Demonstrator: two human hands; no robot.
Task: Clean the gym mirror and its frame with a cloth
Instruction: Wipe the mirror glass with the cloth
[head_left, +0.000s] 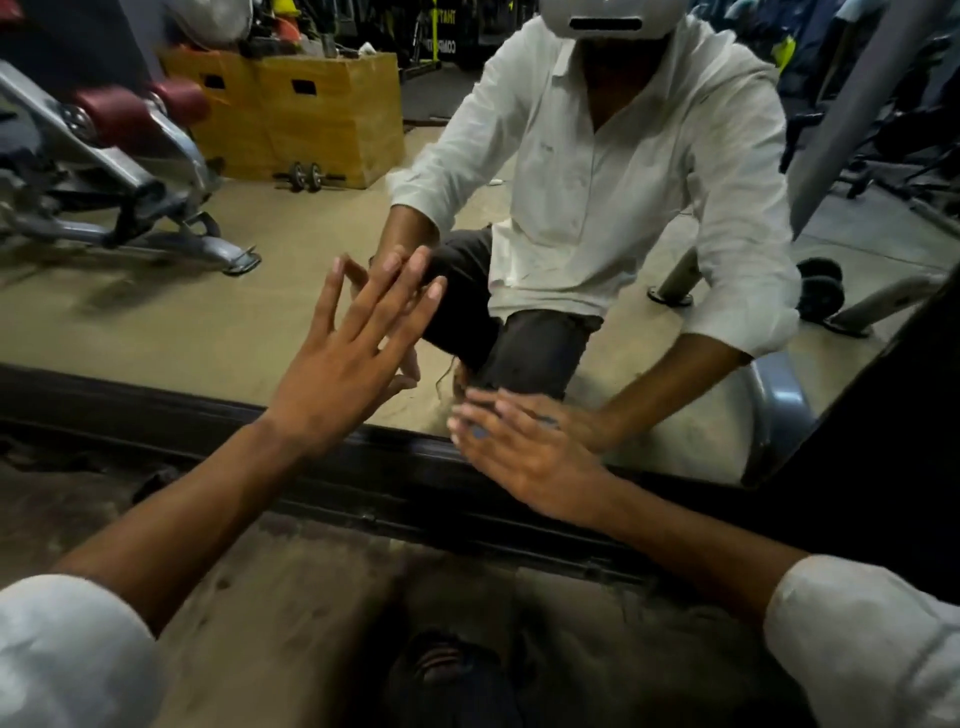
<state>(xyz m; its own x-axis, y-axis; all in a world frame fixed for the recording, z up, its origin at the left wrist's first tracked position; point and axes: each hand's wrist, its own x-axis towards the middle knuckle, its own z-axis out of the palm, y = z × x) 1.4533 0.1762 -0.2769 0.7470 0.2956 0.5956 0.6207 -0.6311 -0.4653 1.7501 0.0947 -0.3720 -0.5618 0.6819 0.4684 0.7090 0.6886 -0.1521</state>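
While the left hand (340, 364) lies flat against the large wall-mounted gym mirror (234, 322), fingers straight, spread and holding nothing, the right hand (524, 447) presses straight fingers low on the glass, directly over the dark bottom frame rail (156, 410). A small bluish patch (479, 431) beneath its fingertips is too blurred to identify. Reflected far left: yellow wooden box (311, 119), grey steel bench (130, 171).

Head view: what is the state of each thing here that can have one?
mirror: upright, glass intact.
frame: dark bottom rail, at the floor.
left hand: open, fingers straight and spread, fingertips on the mirror.
right hand: open, flat, pressing at the mirror's bottom edge.
cloth: only a blurred blue bit under the right fingers; unsure.
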